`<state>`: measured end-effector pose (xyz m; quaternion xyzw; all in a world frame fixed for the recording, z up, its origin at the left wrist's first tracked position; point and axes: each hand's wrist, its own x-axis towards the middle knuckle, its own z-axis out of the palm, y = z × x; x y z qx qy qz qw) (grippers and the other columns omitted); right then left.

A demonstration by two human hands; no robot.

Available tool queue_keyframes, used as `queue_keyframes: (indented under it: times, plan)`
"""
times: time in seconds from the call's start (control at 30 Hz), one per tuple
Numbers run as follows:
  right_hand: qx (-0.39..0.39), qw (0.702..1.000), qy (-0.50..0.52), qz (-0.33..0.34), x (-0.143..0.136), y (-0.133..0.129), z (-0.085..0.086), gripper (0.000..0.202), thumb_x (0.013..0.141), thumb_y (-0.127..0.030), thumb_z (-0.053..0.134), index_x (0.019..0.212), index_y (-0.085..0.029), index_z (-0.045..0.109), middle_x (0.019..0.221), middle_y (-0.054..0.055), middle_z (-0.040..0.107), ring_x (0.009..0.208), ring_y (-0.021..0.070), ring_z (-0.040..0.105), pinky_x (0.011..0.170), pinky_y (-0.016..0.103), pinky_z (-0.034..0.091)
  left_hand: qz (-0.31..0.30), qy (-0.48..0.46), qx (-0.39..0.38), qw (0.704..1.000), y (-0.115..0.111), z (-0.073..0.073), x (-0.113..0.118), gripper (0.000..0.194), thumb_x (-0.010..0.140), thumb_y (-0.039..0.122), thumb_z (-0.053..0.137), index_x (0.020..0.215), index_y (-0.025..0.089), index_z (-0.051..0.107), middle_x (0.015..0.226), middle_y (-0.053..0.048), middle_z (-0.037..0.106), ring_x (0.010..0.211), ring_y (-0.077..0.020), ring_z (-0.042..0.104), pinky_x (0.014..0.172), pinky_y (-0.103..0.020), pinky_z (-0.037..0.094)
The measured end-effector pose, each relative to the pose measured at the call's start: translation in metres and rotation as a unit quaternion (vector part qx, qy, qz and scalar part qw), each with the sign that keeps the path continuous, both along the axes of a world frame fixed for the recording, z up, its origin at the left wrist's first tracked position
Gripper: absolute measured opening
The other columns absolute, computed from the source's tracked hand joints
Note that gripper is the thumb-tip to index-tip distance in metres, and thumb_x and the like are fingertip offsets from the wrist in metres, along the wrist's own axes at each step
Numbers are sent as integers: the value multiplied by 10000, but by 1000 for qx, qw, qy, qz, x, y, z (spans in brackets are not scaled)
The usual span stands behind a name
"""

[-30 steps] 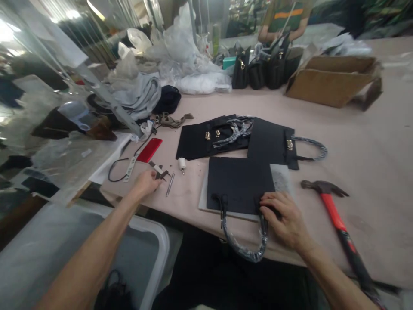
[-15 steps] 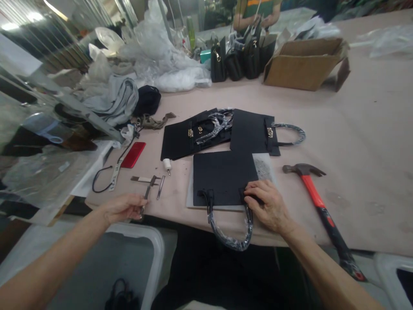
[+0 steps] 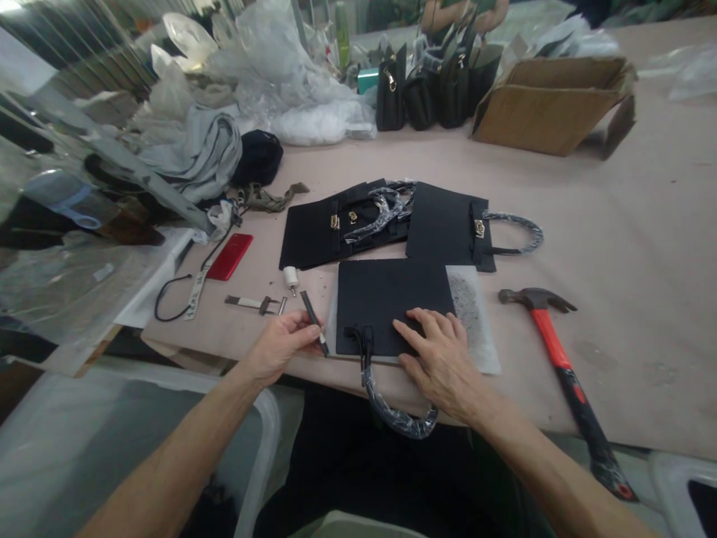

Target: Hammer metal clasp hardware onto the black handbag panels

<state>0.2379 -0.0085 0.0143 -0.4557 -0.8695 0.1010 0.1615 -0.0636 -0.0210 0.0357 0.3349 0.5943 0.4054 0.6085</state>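
A black bag panel [image 3: 386, 295] lies on a pale sheet [image 3: 479, 321] at the table's front edge, its plastic-wrapped handle [image 3: 397, 418] hanging over the edge. My right hand [image 3: 440, 355] rests on the panel's right part with fingers spread, covering the handle's right end. Just left of the panel, my left hand [image 3: 285, 344] holds a thin dark metal tool [image 3: 314, 321] between thumb and fingers. A metal tool with a light grip [image 3: 249, 302] and a short rod lie beside that hand. The hammer [image 3: 552, 340] lies to the right.
Behind the panel are more black panels [image 3: 442, 224] with gold clasps and wrapped handles. A red phone [image 3: 229, 256], a cable and a white-capped piece [image 3: 290, 277] lie left. Black bags [image 3: 390, 93], plastic wrap and a cardboard box [image 3: 552, 112] stand behind. A person's arms show at the back.
My left hand has moved right to the panel, with the thin tool now in its fingers. My right hand has shifted slightly left and spread flatter. The view has shifted a little.
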Motion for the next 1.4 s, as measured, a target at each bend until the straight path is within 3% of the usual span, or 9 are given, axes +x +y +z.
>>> queue_keyframes:
  times: [0.17,0.27,0.37,0.47,0.57,0.63,0.73,1.17,1.4]
  plan:
    - [-51,996,4,77,0,1,3,417,909,-191,591,1299,-314,674,1467,122,530,1385,393,410,1129,739,232,-25,8,84,996,21,-9,47,370,684,383,838,915,147,671,774,-6,675,636,-118,643,609,-245,588]
    - [-121,984,56,119,9,5,5,250,910,-215,606,1056,-344,763,1441,46,559,1418,369,390,1141,738,198,-23,62,138,988,31,-14,67,284,756,346,756,951,159,668,778,-5,677,625,-119,634,546,-216,545]
    - [-138,975,117,127,14,5,2,177,917,-233,598,894,-306,757,1386,21,601,1402,342,419,1155,717,186,-19,99,189,977,35,-18,81,192,805,277,684,960,165,667,831,-21,719,703,-131,671,645,-228,558]
    - [-88,968,220,82,13,1,-5,156,924,-216,575,931,-270,722,1246,52,668,1251,281,561,1146,627,305,-28,118,222,967,33,-23,88,153,832,237,654,968,172,677,910,-37,753,809,-150,703,762,-254,568]
    - [-2,955,295,-27,9,-2,-14,117,914,-204,585,946,-247,690,1081,77,690,1070,256,628,998,518,471,-41,142,245,958,28,-27,90,144,844,218,651,976,182,698,940,-35,768,859,-162,718,820,-272,571]
    - [44,952,287,-93,7,-2,-19,97,908,-199,595,907,-241,682,1019,84,688,1001,260,628,903,491,496,-49,157,256,953,25,-29,89,139,848,211,649,969,185,712,952,-35,778,880,-170,726,842,-282,573]
    - [66,955,253,-142,7,3,-23,95,907,-202,599,875,-237,682,1013,89,690,966,261,625,874,485,489,-48,157,252,954,23,-32,87,141,852,213,654,975,181,715,969,-46,789,903,-183,738,867,-297,582]
    - [82,961,225,-137,9,5,-25,64,904,-185,596,889,-232,637,992,65,706,949,254,619,871,469,467,-78,167,262,947,23,-31,92,121,869,203,648,978,176,691,938,-39,784,848,-167,743,828,-274,591]
    - [78,960,230,-140,8,6,-26,61,886,-190,605,888,-231,649,994,69,711,960,265,614,878,473,463,-113,269,334,896,24,-27,98,111,899,185,581,950,194,680,897,-38,742,825,-164,708,796,-273,564]
